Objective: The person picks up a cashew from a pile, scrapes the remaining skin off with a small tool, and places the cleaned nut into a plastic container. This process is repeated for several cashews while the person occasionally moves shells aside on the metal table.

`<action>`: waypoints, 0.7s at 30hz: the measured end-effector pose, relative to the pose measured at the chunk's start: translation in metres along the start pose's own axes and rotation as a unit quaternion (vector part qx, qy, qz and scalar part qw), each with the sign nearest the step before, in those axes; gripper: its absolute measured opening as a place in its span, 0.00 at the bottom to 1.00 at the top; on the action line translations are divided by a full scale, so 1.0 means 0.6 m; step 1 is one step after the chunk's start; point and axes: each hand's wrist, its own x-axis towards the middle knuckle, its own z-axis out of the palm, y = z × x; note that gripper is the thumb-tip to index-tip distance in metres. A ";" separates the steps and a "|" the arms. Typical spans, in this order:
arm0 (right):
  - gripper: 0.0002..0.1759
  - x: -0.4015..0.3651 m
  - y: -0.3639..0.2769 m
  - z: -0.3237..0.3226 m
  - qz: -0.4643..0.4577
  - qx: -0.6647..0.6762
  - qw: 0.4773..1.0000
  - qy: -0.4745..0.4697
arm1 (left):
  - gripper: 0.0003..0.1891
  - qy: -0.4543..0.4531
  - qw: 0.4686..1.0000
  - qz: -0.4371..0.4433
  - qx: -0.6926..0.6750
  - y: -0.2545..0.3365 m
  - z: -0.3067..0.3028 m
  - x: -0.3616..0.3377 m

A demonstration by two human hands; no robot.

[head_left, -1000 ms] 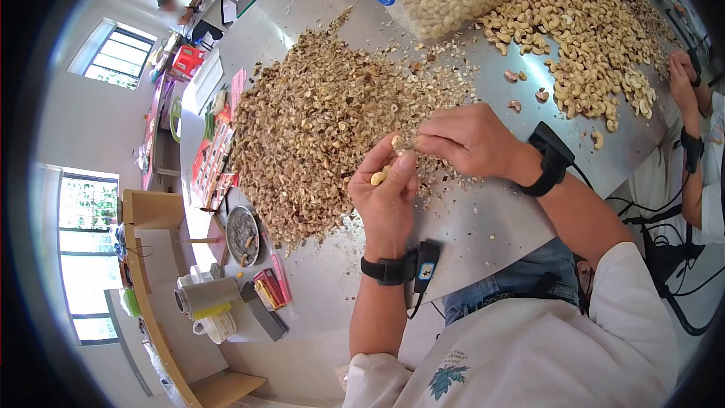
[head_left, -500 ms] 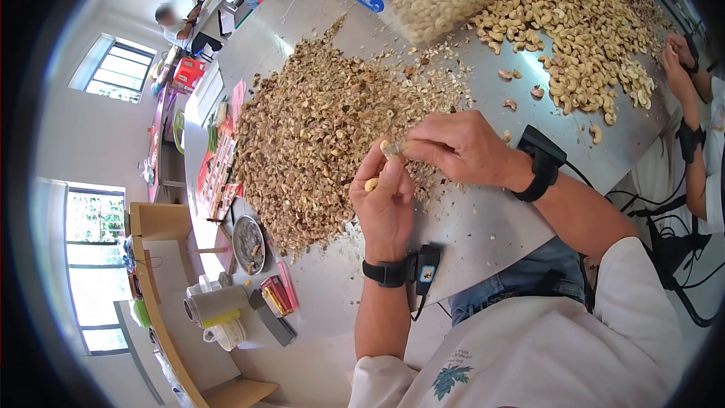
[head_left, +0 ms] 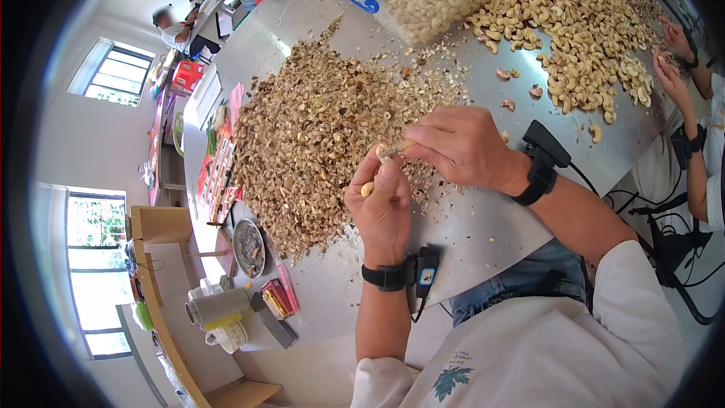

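Between the thumb and index finger of my left hand (head_left: 383, 200) is a cashew (head_left: 383, 153), and a second cashew (head_left: 368, 189) rests against its curled fingers. My right hand (head_left: 462, 149) pinches a small tool (head_left: 402, 146) with its tip against the upper cashew. Most of the tool is hidden by the fingers. Both hands are over the edge of a large heap of shell pieces (head_left: 317, 136) on the metal table (head_left: 483, 215).
A clear plastic box of cashews (head_left: 430, 4) stands beyond my hands, with a cashew pile (head_left: 574, 38) to its right. At left are a round ashtray (head_left: 248, 248) and a cigarette pack (head_left: 278, 298). Another person's hands (head_left: 672, 68) are at the right edge.
My left hand has shifted slightly left, and the tool between my right fingers shows more clearly against the cashew. The other person's hands at the right have moved apart toward the pile.
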 end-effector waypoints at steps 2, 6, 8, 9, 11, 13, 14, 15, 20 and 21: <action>0.11 0.000 0.002 0.000 -0.007 -0.002 1.000 0.006 | 0.16 0.000 1.000 0.000 -0.003 -0.001 -0.003 -0.001; 0.11 -0.001 0.001 0.003 0.009 -0.004 1.000 -0.006 | 0.15 0.003 1.000 -0.007 -0.005 -0.001 -0.005 0.000; 0.11 -0.006 0.008 0.003 0.028 0.022 0.999 -0.027 | 0.12 -0.010 1.000 -0.013 -0.014 -0.001 -0.005 0.001; 0.11 -0.008 0.010 0.005 0.073 0.065 0.994 -0.037 | 0.12 -0.007 1.000 -0.019 -0.023 -0.001 -0.005 0.001; 0.11 -0.012 0.012 0.008 0.164 0.150 0.973 -0.057 | 0.12 -0.002 0.999 -0.030 -0.039 -0.001 -0.004 0.000; 0.11 -0.002 0.011 -0.002 0.272 0.237 0.928 -0.088 | 0.14 -0.005 0.998 -0.036 -0.045 0.001 -0.001 0.000; 0.11 0.001 0.010 -0.006 0.325 0.278 0.898 -0.104 | 0.15 -0.005 0.998 -0.040 -0.049 0.001 0.000 0.000; 0.10 0.001 0.007 -0.004 0.328 0.309 0.888 -0.090 | 0.16 -0.013 0.998 -0.047 -0.029 0.002 0.001 -0.001; 0.08 -0.011 0.014 0.009 0.291 0.373 0.872 -0.123 | 0.15 -0.051 0.995 -0.073 0.050 -0.002 0.010 -0.007; 0.08 -0.009 0.012 0.004 0.318 0.397 0.851 -0.133 | 0.15 -0.046 0.995 -0.070 0.049 0.000 0.015 -0.008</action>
